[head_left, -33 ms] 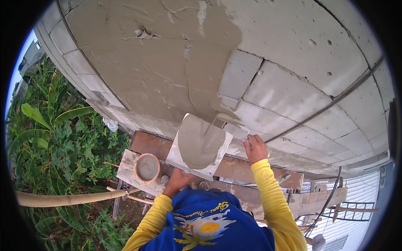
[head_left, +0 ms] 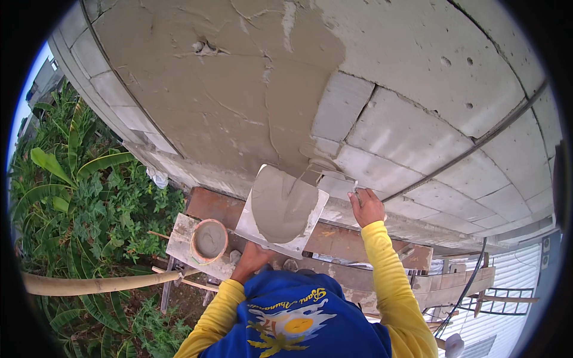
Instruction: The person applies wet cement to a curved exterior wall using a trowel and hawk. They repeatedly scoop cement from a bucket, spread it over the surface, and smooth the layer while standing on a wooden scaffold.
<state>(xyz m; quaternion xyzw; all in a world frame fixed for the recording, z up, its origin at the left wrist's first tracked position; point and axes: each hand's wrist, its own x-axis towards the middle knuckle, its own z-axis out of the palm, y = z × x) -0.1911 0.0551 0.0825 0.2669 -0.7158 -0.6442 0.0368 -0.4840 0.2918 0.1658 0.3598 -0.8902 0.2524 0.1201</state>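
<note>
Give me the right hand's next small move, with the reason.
Probably scoop some mortar from the white board with the trowel: the right hand holds it near the loaded board, and the plaster coat stops short of bare blocks.

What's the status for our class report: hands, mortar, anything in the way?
Left hand under white board, grip hidden. Right hand gripping trowel. Mortar spread on board. Bucket left of board, apart from both hands.

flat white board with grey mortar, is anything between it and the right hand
Yes: the grey, flat-bladed trowel, held in the right hand, lies between that hand and the flat white board in this view.
</note>
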